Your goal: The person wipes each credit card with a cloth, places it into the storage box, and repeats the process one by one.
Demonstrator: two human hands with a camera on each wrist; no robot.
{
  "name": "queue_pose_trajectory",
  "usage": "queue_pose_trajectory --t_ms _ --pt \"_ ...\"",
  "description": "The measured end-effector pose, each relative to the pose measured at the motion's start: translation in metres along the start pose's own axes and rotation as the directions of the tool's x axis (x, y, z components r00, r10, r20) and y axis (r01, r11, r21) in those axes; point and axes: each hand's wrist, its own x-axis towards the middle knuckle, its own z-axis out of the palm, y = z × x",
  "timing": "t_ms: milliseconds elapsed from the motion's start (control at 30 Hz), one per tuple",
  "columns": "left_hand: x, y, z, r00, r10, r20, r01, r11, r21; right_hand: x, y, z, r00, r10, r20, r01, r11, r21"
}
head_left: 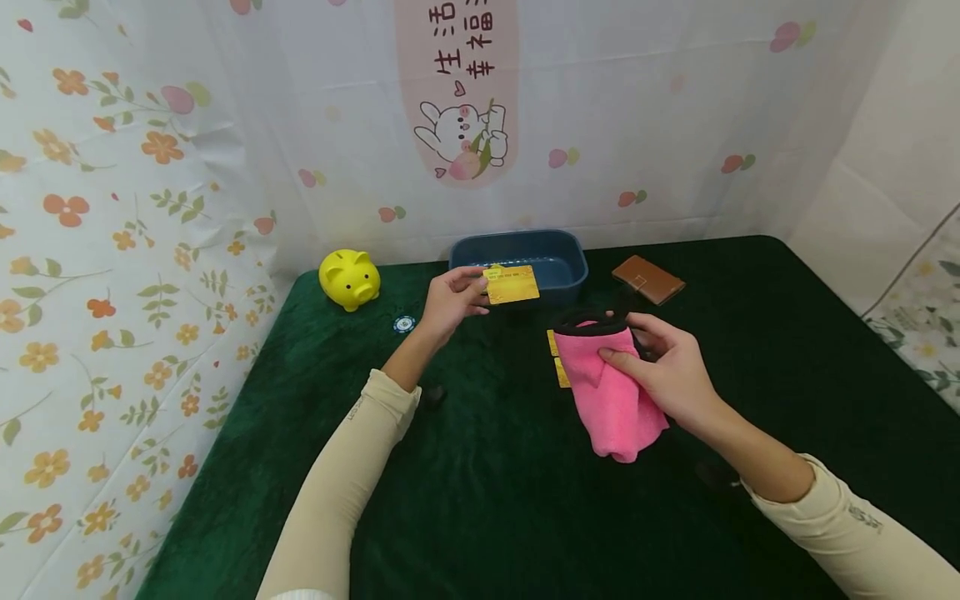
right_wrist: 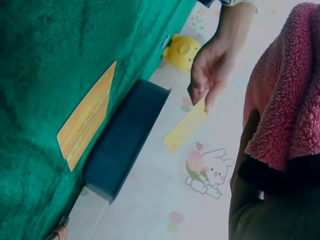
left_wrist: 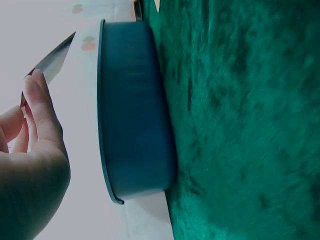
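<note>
Where pink cloth (head_left: 609,396) intervenes, head view obscures cards (head_left: 562,373).

The left fingers (head_left: 477,288) hold a card (head_left: 516,287) out to their right, higher than the rim of the basin (head_left: 566,292) standing beyond them. Left of these fingers, on the surface (head_left: 480,500), sits the piggy bank (head_left: 349,279), with a chip (head_left: 404,324) between it and the wrist. The right fingers (head_left: 628,363) hold a pouch (head_left: 609,396) on their left, above the surface. Left of them lie two flat cards (head_left: 563,373), seemingly edge to edge. Beyond the right fingers, right of the basin, lies the wallet (head_left: 648,279).
</note>
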Motion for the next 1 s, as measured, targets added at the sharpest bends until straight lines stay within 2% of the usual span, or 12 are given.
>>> queue_pose_trajectory --t_ms 267,433,567,667,733,833,900,1000 --pt "0.021 0.006 -0.006 0.998 -0.034 -0.048 0.035 0.999 0.013 -0.003 -0.004 0.0 1.0 -0.005 0.006 0.005 1.0 -0.002" --pt "0.03 0.01 -0.006 0.998 -0.039 -0.046 0.04 0.999 0.027 -0.006 -0.004 0.0 1.0 0.004 0.011 -0.004 1.0 -0.008" --pt "0.035 0.012 -0.005 0.998 -0.038 -0.052 0.041 0.997 0.062 -0.006 -0.004 0.0 1.0 0.004 0.008 -0.004 1.0 -0.007" --pt "0.038 0.011 -0.005 0.995 -0.063 -0.073 0.072 0.988 0.134 -0.006 -0.004 -0.001 1.0 0.002 0.01 -0.002 1.0 -0.004" --pt "0.04 0.01 -0.007 0.992 -0.089 -0.084 0.106 0.968 0.227 -0.007 -0.004 -0.001 1.0 -0.002 0.016 0.002 1.0 -0.003" --pt "0.043 0.008 -0.009 0.988 -0.119 -0.095 0.146 0.917 0.371 -0.007 -0.004 -0.002 1.0 -0.008 0.029 0.008 1.0 0.004" --pt "0.044 0.007 -0.01 0.989 -0.12 -0.086 0.145 0.883 0.445 -0.007 -0.004 -0.003 0.999 -0.014 0.033 0.014 1.0 0.004" --pt "0.044 0.008 -0.009 0.994 -0.093 -0.06 0.111 0.86 0.498 -0.007 -0.003 -0.004 0.999 -0.022 0.036 0.022 1.0 0.002"
